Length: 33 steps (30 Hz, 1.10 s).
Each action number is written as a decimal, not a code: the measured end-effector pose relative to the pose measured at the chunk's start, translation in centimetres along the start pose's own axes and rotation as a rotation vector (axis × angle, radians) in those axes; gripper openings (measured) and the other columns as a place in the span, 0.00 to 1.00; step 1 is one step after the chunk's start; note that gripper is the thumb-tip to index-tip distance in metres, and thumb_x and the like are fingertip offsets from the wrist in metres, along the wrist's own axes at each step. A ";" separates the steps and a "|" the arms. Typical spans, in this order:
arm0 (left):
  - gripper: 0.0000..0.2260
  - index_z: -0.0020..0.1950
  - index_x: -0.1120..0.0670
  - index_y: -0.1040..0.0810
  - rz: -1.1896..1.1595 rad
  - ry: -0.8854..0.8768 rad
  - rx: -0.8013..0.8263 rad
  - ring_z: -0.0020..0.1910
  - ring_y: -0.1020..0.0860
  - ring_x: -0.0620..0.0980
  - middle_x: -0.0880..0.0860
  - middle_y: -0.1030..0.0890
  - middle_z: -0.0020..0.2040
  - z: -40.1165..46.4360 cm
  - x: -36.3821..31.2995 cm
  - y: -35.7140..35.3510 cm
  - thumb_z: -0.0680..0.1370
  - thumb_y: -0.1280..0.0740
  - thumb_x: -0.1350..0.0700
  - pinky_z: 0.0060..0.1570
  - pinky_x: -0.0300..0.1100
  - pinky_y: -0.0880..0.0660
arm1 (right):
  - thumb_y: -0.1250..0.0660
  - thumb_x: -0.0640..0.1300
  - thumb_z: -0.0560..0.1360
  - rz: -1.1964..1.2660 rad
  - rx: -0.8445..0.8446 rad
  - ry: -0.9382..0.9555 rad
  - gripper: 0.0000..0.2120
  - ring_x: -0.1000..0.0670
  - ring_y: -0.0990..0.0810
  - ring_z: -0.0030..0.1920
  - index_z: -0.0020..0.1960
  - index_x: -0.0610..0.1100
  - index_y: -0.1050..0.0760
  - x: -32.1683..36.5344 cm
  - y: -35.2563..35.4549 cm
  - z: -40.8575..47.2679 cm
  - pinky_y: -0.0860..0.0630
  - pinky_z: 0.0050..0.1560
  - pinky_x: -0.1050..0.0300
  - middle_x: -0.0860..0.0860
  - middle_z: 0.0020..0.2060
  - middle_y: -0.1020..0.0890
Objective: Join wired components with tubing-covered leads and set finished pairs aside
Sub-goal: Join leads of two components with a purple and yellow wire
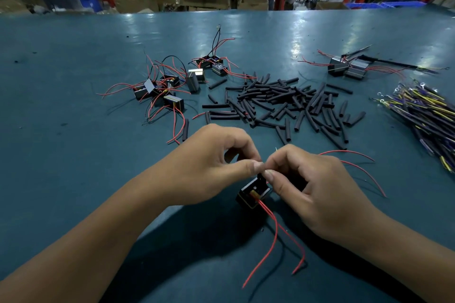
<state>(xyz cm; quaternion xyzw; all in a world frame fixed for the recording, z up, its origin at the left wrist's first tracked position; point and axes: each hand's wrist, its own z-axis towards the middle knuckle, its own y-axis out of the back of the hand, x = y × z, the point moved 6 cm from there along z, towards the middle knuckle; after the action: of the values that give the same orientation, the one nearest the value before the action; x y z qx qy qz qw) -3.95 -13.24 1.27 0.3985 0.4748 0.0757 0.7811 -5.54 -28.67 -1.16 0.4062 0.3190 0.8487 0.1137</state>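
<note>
Joining step: left hand (pixel 209 167) and right hand (pixel 305 179) fingers (pixel 268 176) pinch closed on leads above the component (pixel 251 194); next, likely fit tubing (pixel 270 103).

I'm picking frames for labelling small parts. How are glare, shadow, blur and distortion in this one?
Head view: pale glare streaks the far table; soft shadow falls under both forearms; the room behind is blurred; the table's far edge bows, a wide-angle effect; the left hand, right hand and black tubing pieces are sharp.
</note>
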 end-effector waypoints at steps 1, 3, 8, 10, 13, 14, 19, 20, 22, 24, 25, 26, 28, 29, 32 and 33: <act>0.06 0.41 0.51 0.17 -0.089 0.074 0.006 0.34 0.26 0.45 0.48 0.21 0.34 0.0 0.3 -0.2 0.76 0.29 0.51 0.36 0.48 0.29 | 0.33 0.47 0.78 -0.030 -0.009 0.022 0.03 0.56 0.27 0.30 0.46 0.50 0.24 0.2 0.1 0.0 0.35 0.31 0.71 0.55 0.32 0.24; 0.08 0.39 0.55 0.17 -0.249 0.251 0.000 0.33 0.32 0.53 0.63 0.23 0.34 0.0 1.1 -0.5 0.73 0.29 0.50 0.34 0.53 0.34 | 0.35 0.49 0.79 -0.083 -0.017 0.062 0.04 0.57 0.27 0.31 0.46 0.49 0.24 0.6 0.1 0.0 0.33 0.32 0.68 0.57 0.31 0.25; 0.11 0.39 0.58 0.19 -0.292 0.427 0.043 0.34 0.34 0.60 0.59 0.27 0.35 -0.3 2.0 -1.2 0.70 0.28 0.49 0.36 0.62 0.34 | 0.36 0.48 0.79 -0.177 -0.001 0.112 0.06 0.60 0.29 0.33 0.48 0.46 0.24 0.8 -0.1 -0.1 0.34 0.35 0.70 0.61 0.33 0.25; 0.08 0.40 0.56 0.19 -0.244 0.315 0.081 0.33 0.31 0.53 0.55 0.23 0.35 -0.3 1.5 -0.6 0.74 0.27 0.52 0.35 0.53 0.33 | 0.34 0.47 0.79 -0.128 0.007 0.090 0.03 0.59 0.26 0.33 0.47 0.48 0.24 0.7 -0.1 -0.1 0.32 0.35 0.68 0.59 0.33 0.24; 0.03 0.47 0.52 0.18 0.093 0.004 0.132 0.38 0.24 0.43 0.44 0.22 0.40 -0.2 -0.1 0.3 0.76 0.26 0.55 0.40 0.31 0.32 | 0.33 0.46 0.78 -0.053 0.027 0.043 0.02 0.56 0.24 0.33 0.46 0.50 0.24 0.3 -0.1 0.0 0.31 0.33 0.68 0.56 0.33 0.22; 0.04 0.49 0.52 0.18 0.192 -0.072 0.105 0.40 0.25 0.44 0.43 0.23 0.42 -0.2 -0.4 0.6 0.76 0.26 0.56 0.42 0.33 0.30 | 0.33 0.46 0.78 -0.043 0.029 0.033 0.02 0.55 0.24 0.33 0.46 0.51 0.25 0.1 -0.1 0.0 0.31 0.33 0.67 0.56 0.34 0.22; 0.05 0.49 0.54 0.15 0.372 -0.278 -0.025 0.45 0.23 0.50 0.49 0.21 0.46 0.0 -1.2 0.7 0.77 0.28 0.55 0.48 0.49 0.26 | 0.34 0.47 0.78 -0.011 0.054 0.000 0.03 0.54 0.26 0.31 0.46 0.53 0.26 -0.4 -0.2 0.1 0.34 0.32 0.71 0.56 0.34 0.23; 0.05 0.49 0.55 0.15 0.394 -0.301 -0.035 0.45 0.23 0.52 0.50 0.21 0.46 0.0 -1.3 0.6 0.78 0.29 0.55 0.48 0.50 0.26 | 0.34 0.47 0.78 -0.002 0.061 -0.004 0.03 0.54 0.26 0.31 0.46 0.53 0.26 -0.5 -0.2 0.1 0.34 0.32 0.70 0.55 0.34 0.23; 0.05 0.48 0.54 0.15 0.433 -0.331 -0.053 0.44 0.23 0.53 0.50 0.20 0.47 -0.1 -1.5 0.6 0.78 0.30 0.55 0.47 0.52 0.26 | 0.35 0.47 0.79 0.007 0.066 -0.001 0.04 0.53 0.25 0.31 0.46 0.54 0.27 -0.5 -0.3 0.1 0.33 0.32 0.69 0.54 0.33 0.22; 0.05 0.49 0.54 0.15 0.476 -0.361 -0.062 0.44 0.24 0.53 0.50 0.20 0.47 -0.1 -1.8 0.5 0.80 0.31 0.55 0.45 0.53 0.27 | 0.35 0.47 0.79 0.011 0.069 0.000 0.04 0.52 0.25 0.31 0.46 0.55 0.27 -0.5 -0.3 0.1 0.31 0.32 0.65 0.54 0.33 0.22; 0.06 0.49 0.53 0.15 0.502 -0.373 -0.064 0.44 0.24 0.53 0.49 0.20 0.47 -0.2 -1.9 0.4 0.80 0.32 0.54 0.44 0.54 0.27 | 0.35 0.48 0.79 0.012 0.072 -0.001 0.03 0.51 0.25 0.31 0.46 0.55 0.27 -0.5 -0.3 0.1 0.31 0.32 0.63 0.53 0.32 0.23; 0.07 0.50 0.53 0.16 0.529 -0.381 -0.066 0.44 0.25 0.52 0.49 0.20 0.47 -0.2 -2.0 0.3 0.81 0.33 0.53 0.44 0.54 0.27 | 0.35 0.47 0.79 0.013 0.074 -0.003 0.03 0.51 0.25 0.31 0.47 0.54 0.27 -0.6 -0.4 0.1 0.31 0.31 0.61 0.52 0.32 0.23; 0.07 0.50 0.51 0.17 0.574 -0.383 -0.070 0.44 0.25 0.52 0.48 0.20 0.47 -0.2 -2.2 0.2 0.81 0.33 0.52 0.44 0.50 0.29 | 0.35 0.47 0.79 0.016 0.073 -0.003 0.03 0.50 0.26 0.31 0.47 0.54 0.27 -0.5 -0.3 0.1 0.31 0.31 0.60 0.52 0.32 0.23; 0.06 0.50 0.51 0.17 0.583 -0.375 -0.069 0.45 0.25 0.51 0.47 0.21 0.47 -0.2 -2.2 0.2 0.81 0.33 0.52 0.45 0.48 0.29 | 0.35 0.47 0.79 0.016 0.073 -0.001 0.03 0.51 0.26 0.31 0.47 0.54 0.27 -0.5 -0.3 0.1 0.31 0.31 0.59 0.52 0.32 0.23; 0.04 0.49 0.51 0.18 0.520 -0.308 -0.062 0.46 0.25 0.50 0.46 0.21 0.46 -0.2 -2.0 0.2 0.80 0.31 0.52 0.48 0.46 0.31 | 0.35 0.47 0.79 -0.006 0.070 0.017 0.03 0.52 0.25 0.31 0.47 0.53 0.27 -0.2 -0.2 0.0 0.31 0.32 0.62 0.54 0.32 0.23; 0.03 0.48 0.51 0.18 0.466 -0.271 -0.056 0.46 0.25 0.49 0.45 0.22 0.45 -0.2 -1.8 0.2 0.79 0.30 0.53 0.48 0.45 0.31 | 0.35 0.47 0.79 -0.021 0.066 0.025 0.03 0.53 0.25 0.31 0.47 0.53 0.27 -0.1 -0.2 0.0 0.32 0.32 0.65 0.55 0.32 0.24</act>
<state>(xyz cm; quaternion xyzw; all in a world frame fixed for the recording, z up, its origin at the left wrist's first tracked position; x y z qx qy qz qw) -4.98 -13.89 2.60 0.4817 0.2588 0.2127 0.8097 -5.48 -28.56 -1.39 0.3957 0.3524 0.8415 0.1052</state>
